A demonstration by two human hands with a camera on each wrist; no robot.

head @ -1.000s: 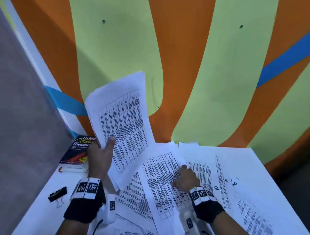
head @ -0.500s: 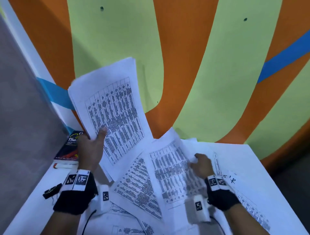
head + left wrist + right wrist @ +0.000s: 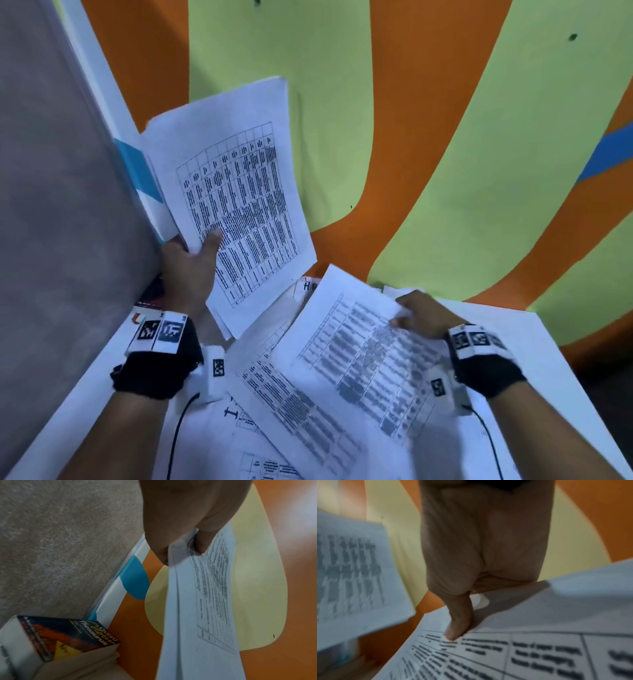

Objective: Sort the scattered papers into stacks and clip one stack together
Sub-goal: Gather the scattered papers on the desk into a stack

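Your left hand (image 3: 190,270) grips a thin stack of printed sheets (image 3: 236,198) by its lower edge, thumb pressed across the table of text on the top page and fingers behind. The stack is raised off the worktop (image 3: 524,346) and tilts back toward the striped wall (image 3: 445,137). In the left wrist view the same stack (image 3: 202,601) shows edge-on, several pages thick, with the thumb (image 3: 202,542) clamped on the printed face.

Your right hand (image 3: 423,313) pinches the far right edge of a single printed sheet (image 3: 363,356), thumb on top; that edge is lifted clear of the pile. The right wrist view shows the thumb (image 3: 458,622) lying on the sheet's (image 3: 522,649) table header (the fingers underneath are hidden, and the picture is blurred).

More loose papers (image 3: 284,404) lie overlapping on the white worktop below and between your wrists, at mixed angles. An Oxford Colour Thesaurus (image 3: 68,635) lies at the worktop's far left corner, against the grey partition (image 3: 60,540); from the head camera only a sliver of it shows behind your left hand.
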